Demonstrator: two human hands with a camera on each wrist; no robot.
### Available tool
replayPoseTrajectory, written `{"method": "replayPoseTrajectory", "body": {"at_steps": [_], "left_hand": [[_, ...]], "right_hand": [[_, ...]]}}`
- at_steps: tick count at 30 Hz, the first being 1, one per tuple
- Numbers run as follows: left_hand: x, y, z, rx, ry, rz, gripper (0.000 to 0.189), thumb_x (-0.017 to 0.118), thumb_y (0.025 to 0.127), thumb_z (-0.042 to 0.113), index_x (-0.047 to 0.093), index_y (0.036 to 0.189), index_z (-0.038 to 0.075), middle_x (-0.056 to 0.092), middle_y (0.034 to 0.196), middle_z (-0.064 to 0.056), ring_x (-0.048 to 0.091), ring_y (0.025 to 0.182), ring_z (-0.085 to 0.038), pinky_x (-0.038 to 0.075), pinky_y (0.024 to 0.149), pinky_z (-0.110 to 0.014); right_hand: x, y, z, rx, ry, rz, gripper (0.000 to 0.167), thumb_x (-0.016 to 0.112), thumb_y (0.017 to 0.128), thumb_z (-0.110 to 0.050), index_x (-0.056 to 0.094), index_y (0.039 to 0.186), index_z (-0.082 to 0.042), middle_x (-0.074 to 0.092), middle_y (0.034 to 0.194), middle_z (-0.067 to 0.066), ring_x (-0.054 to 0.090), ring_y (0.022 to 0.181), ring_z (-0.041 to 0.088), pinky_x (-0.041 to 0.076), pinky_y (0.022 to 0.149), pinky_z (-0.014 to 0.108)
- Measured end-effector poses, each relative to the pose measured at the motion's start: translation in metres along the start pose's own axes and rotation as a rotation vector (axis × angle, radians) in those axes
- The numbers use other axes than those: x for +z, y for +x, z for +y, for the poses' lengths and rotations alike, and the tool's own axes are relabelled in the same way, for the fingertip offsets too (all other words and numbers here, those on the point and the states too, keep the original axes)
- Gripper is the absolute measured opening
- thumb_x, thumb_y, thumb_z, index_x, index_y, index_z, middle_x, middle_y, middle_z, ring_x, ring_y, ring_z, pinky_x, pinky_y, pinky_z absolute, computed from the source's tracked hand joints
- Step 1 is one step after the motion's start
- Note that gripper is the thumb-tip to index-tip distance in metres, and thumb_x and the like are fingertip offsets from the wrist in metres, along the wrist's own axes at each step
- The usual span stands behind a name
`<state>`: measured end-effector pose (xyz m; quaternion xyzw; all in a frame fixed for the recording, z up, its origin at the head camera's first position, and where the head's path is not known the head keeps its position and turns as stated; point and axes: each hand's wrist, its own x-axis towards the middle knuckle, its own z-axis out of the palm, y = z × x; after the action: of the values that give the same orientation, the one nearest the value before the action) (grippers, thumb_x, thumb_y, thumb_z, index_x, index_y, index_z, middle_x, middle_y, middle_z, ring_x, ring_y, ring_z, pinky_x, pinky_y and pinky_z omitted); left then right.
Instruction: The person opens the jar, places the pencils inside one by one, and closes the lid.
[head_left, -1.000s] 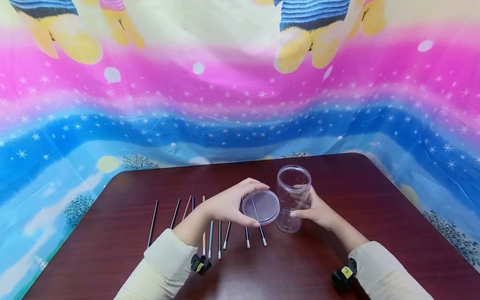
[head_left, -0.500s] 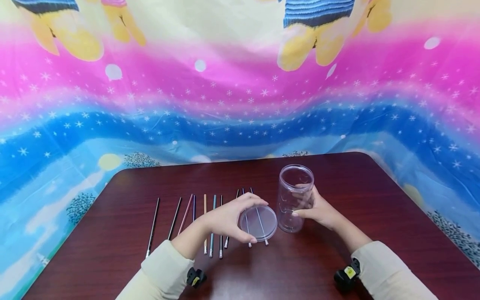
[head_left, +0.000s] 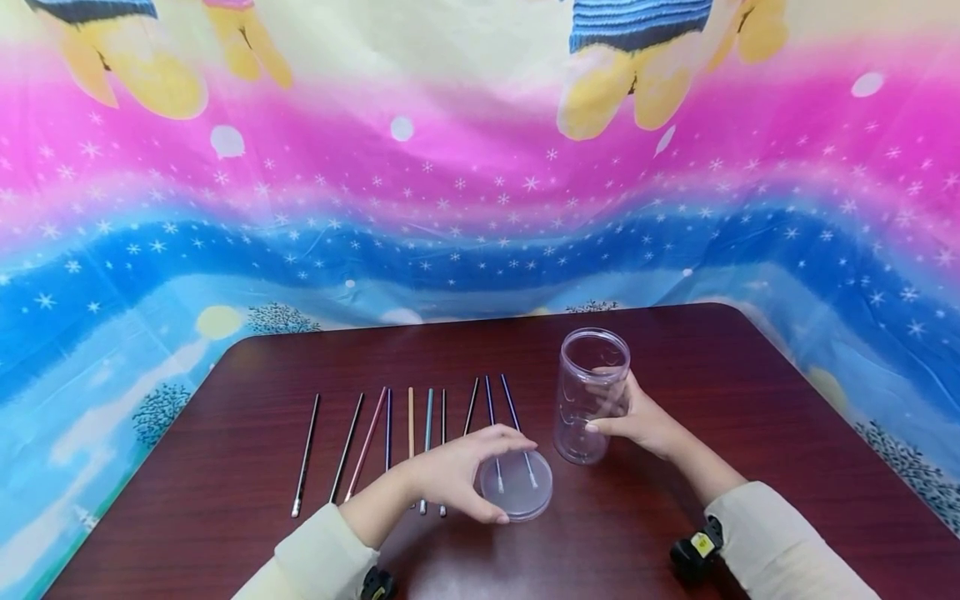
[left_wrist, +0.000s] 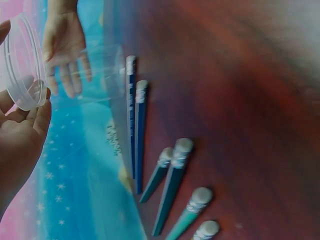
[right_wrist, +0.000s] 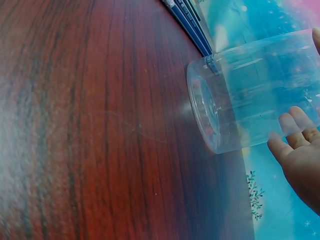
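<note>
My left hand [head_left: 461, 471] holds a clear round lid [head_left: 517, 502] by its rim, thumb at the near side and fingers at the far side. Through the lid, the eraser ends of two dark blue pencils show. To its right stands an open, clear plastic jar [head_left: 577, 408], upright with nothing inside. My right hand [head_left: 641, 417] grips the jar's right side, the thumb in front. In the right wrist view, the jar's base [right_wrist: 205, 107] is close to the tabletop; whether it touches is hard to tell. Lid and jar are apart.
Several pencils lie in a spread row left of the jar, eraser ends toward me, among them a black one [head_left: 306, 454], a pink one [head_left: 367, 442] and a light blue one [head_left: 428, 417]. A dark red-brown table [head_left: 637, 533] bears them. A patterned cloth [head_left: 480, 167] hangs behind.
The left hand has brought the lid down and toward me, away from the jar's mouth. More of the pencils behind that hand now show. The right hand and jar have barely moved.
</note>
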<state>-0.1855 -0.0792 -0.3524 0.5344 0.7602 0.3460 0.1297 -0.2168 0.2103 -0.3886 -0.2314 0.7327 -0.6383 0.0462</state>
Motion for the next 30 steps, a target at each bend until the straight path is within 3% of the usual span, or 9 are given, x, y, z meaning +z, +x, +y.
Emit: {"method": "replayPoseTrajectory", "body": {"at_steps": [6,16,24,30], "left_hand": [[0.012,-0.008,-0.002,-0.053,0.036,-0.065,0.072,0.074,0.064,0.024,0.041,0.125,0.005,0.039,0.121,0.0,0.042,0.104,-0.007,0.037,0.084,-0.019],[0.028,-0.013,-0.002,-0.024,0.179,-0.145,0.071,0.075,0.062,0.029,0.044,0.122,0.006,0.042,0.117,0.002,0.04,0.104,-0.001,0.033,0.085,-0.013],[0.037,-0.017,0.0,-0.049,0.215,-0.188,0.073,0.078,0.059,0.03,0.046,0.121,0.01,0.042,0.115,0.007,0.039,0.102,0.002,0.032,0.084,-0.011],[0.043,-0.022,-0.005,-0.042,0.23,-0.21,0.076,0.08,0.055,0.031,0.046,0.122,0.015,0.043,0.115,0.01,0.038,0.104,0.003,0.031,0.086,-0.012]], "right_hand": [[0.0,0.0,0.0,-0.008,0.014,-0.003,0.079,0.065,0.07,0.005,0.011,0.127,-0.005,0.032,0.124,0.032,0.044,0.107,0.005,0.037,0.085,0.022],[0.002,0.0,-0.003,-0.002,0.019,0.006,0.077,0.066,0.07,0.005,0.012,0.125,-0.001,0.032,0.124,0.031,0.044,0.105,0.002,0.037,0.085,0.021],[0.003,-0.001,-0.003,0.011,0.024,0.016,0.075,0.065,0.069,0.007,0.013,0.123,0.001,0.032,0.123,0.033,0.045,0.104,0.003,0.037,0.085,0.021],[0.003,-0.001,-0.004,0.015,0.022,0.011,0.076,0.065,0.07,0.006,0.012,0.124,-0.001,0.031,0.124,0.032,0.043,0.109,0.013,0.038,0.086,0.025]]}}
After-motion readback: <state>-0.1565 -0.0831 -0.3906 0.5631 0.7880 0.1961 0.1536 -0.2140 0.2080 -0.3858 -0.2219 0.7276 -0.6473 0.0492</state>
